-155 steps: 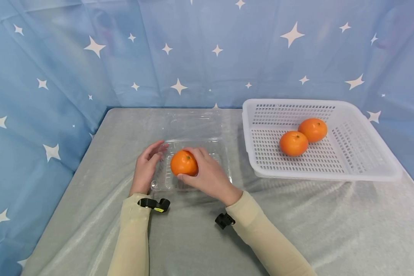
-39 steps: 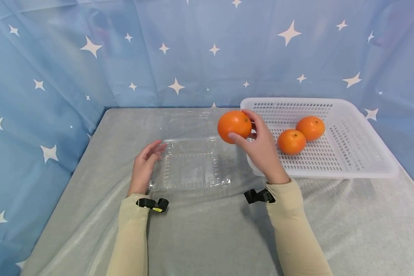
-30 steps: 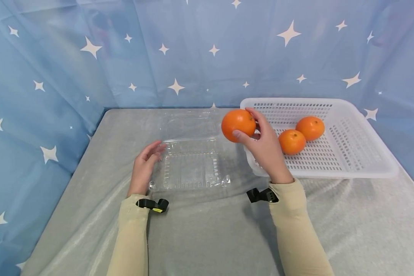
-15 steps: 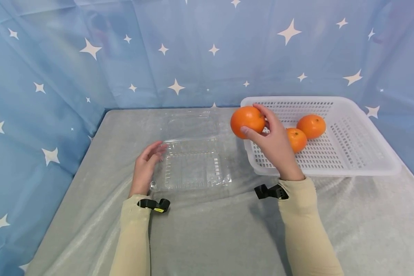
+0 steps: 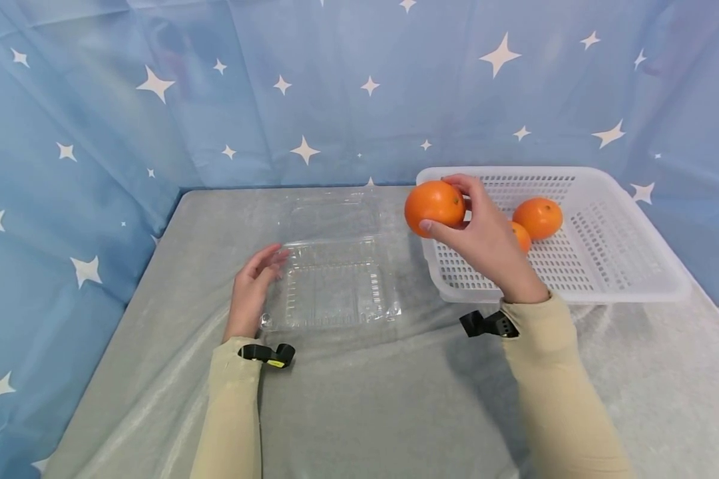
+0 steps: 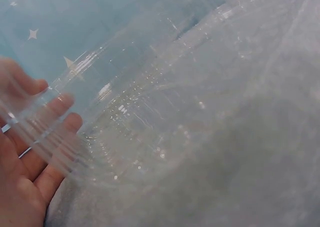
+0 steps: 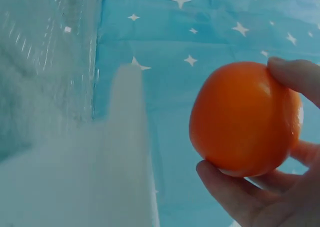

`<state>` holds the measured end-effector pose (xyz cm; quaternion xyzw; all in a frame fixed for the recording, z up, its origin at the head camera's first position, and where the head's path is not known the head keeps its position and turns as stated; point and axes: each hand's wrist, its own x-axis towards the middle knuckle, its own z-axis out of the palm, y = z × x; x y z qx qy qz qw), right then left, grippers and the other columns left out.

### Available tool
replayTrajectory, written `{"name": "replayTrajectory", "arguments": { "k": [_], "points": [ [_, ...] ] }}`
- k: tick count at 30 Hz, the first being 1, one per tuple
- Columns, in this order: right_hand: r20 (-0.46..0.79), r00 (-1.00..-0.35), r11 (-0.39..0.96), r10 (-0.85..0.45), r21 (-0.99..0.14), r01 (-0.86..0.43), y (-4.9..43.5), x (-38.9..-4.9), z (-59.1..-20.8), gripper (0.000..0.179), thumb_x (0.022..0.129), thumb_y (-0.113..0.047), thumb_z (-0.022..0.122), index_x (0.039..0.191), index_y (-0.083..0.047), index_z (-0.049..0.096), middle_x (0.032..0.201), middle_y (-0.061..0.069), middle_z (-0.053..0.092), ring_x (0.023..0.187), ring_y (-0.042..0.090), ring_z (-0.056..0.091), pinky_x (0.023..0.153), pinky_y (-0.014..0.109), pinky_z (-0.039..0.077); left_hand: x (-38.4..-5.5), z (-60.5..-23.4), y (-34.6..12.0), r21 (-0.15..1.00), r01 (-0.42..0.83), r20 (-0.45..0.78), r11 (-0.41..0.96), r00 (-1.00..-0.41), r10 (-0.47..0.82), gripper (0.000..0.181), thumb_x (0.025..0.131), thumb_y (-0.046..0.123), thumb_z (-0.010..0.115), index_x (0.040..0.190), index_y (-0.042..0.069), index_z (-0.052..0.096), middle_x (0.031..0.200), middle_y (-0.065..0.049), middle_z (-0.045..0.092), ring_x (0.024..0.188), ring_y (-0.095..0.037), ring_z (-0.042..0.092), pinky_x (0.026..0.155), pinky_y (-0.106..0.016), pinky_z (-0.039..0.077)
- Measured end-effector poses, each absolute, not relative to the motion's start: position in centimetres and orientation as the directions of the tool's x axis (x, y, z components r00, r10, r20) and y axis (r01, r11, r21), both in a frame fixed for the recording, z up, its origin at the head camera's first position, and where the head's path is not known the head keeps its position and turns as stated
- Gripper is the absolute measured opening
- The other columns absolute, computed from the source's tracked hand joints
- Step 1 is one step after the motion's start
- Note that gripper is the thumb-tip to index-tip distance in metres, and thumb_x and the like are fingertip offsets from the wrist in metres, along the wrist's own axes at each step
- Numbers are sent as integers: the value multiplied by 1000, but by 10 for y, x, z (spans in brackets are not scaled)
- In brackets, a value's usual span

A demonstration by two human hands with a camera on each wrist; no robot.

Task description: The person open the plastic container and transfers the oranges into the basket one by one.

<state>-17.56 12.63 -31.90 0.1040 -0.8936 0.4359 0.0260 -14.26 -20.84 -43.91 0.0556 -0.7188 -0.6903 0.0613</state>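
My right hand [image 5: 488,239] grips an orange [image 5: 434,207] between thumb and fingers, raised above the left end of the white basket [image 5: 635,293]. The right wrist view shows the same orange [image 7: 245,122] from its side, with the thumb and fingertips pressed to its skin. Beside the left wall of a clear plastic clamshell box [image 5: 332,299], my left hand [image 5: 253,289] rests with fingers loosely extended. In the left wrist view those fingers [image 6: 60,147] show through the clear plastic. The box lies with its lid [image 5: 332,213] folded back, and no fruit is inside.
Two more oranges are in the basket: one orange [image 5: 538,218] in plain sight, the other orange [image 5: 520,237] partly behind my right hand. A grey cloth [image 5: 359,406] covers the table. Blue curtains [image 5: 359,66] with white stars hang behind and at the left.
Some seconds ago the right hand held the orange down in the box. It has since lifted it out and carried it right, drifting slowly over the basket's edge. The left hand has stayed put.
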Motion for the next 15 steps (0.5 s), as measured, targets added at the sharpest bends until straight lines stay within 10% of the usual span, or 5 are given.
{"name": "replayTrajectory", "arguments": {
  "k": [15],
  "points": [
    [147,-952,751,-269,-587,-303,137,-185,-307,78,72,-57,62,134,-20,32,120,0,46,91,21,49,75,40,43,-143,-440,-210,999,-2,3,32,-987,-164,37,91,8,45,127,13,49,121,-5,55,113,-15,49,90,-43,37]
  ]
}}
